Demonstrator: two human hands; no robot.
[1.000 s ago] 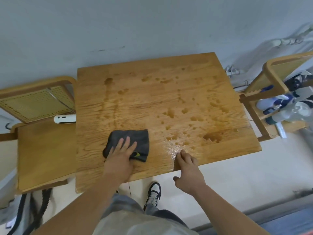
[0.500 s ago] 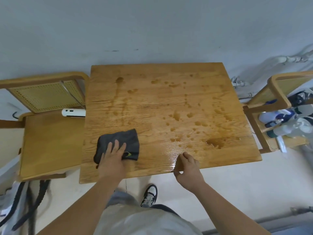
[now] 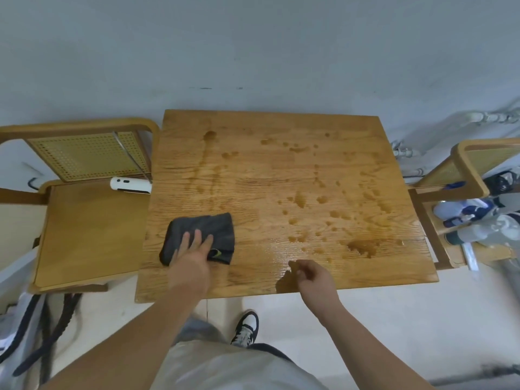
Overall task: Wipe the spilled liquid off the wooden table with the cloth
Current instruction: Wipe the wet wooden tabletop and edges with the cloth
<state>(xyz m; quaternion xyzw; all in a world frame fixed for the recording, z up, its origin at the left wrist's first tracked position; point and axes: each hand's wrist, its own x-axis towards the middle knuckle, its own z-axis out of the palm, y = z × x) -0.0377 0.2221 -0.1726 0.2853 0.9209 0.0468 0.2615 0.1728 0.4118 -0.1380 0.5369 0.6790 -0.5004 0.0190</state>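
Pressing the cloth point(image 3: 201, 235) flat on the worktop point(image 3: 275, 175), left hand point(image 3: 191, 263) fingers were spread; right hand point(image 3: 315, 280) curled, empty; puddle point(image 3: 361, 246) risked dripping off the near edge

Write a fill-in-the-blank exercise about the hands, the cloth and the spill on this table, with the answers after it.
1. The dark grey cloth lies flat under the person's ____ hand.
2. The right hand is near the table's ____ edge, holding nothing.
3. The biggest puddle on the wooden table lies to the ____ of the cloth.
4. A white device rests on the seat of the ____ beside the table.

Answers: left; near; right; chair
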